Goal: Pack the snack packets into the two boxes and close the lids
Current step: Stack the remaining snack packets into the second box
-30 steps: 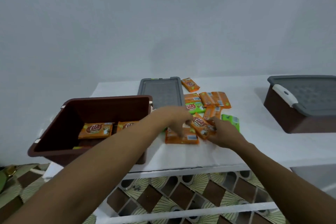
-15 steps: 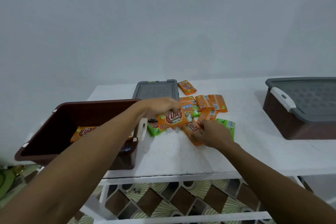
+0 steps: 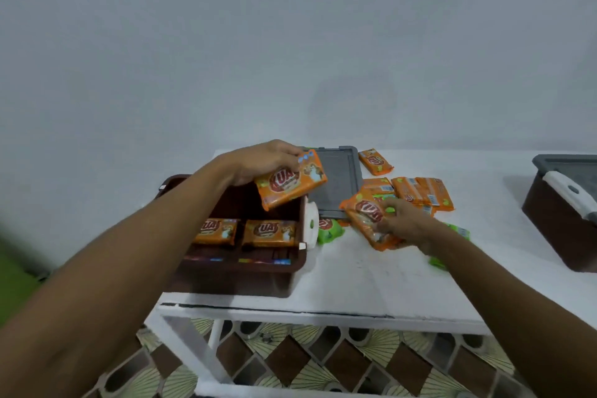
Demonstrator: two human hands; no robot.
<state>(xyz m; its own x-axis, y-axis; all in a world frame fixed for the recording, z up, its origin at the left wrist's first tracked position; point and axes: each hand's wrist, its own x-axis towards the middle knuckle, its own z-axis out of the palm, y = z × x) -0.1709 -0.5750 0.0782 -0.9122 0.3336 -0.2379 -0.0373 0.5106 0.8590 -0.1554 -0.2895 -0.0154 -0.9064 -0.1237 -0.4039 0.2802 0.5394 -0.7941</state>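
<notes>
Left hand (image 3: 263, 161): I see it gripping an orange snack packet (image 3: 290, 182) by its top edge, tilted, held over the open brown box (image 3: 226, 265)
Right hand (image 3: 408, 224): closed around a second orange packet (image 3: 370, 220), lifted just off the white table (image 3: 371, 278)
Packet look: glossy orange wrapper, red-brown oval logo with white letters, small green and blue marks at the corners
Inside open box: I count two orange packets (image 3: 244, 231) lying flat side by side
Loose pile (image 3: 416, 192): orange packets between the hands and the far edge, one apart near the wall (image 3: 375, 161), green packets (image 3: 329, 229) beside the box and under my right wrist
Grey lid (image 3: 337, 181): flat on the table behind the open box
Second box (image 3: 562, 220): far right, grey lid on, white latch
</notes>
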